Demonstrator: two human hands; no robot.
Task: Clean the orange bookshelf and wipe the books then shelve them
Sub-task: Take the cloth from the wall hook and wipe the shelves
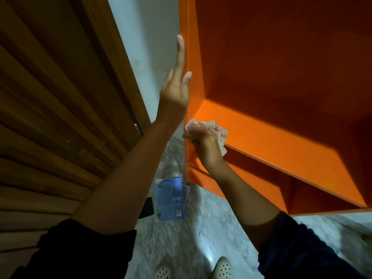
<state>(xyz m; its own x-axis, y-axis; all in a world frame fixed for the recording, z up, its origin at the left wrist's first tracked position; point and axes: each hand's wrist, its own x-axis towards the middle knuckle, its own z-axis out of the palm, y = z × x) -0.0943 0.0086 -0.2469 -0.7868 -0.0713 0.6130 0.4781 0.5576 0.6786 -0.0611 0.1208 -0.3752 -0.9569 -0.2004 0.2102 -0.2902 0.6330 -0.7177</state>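
Books lie on the marble floor at the foot of the orange bookshelf. Higher, the right hand grips a crumpled cloth on a shelf's front corner; the left hand presses flat, fingers straight, against its side.

Bookshelf showing solid orange, darker in shadow. Cloth showing white with red print; book showing pale blue against white, grey-veined marble floor. Door showing brown slats, shoes cream with dark dots.

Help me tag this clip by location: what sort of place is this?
Likely a room in a home: an orange bookshelf against a white wall, a slatted wooden door, and books lying on a marble floor.
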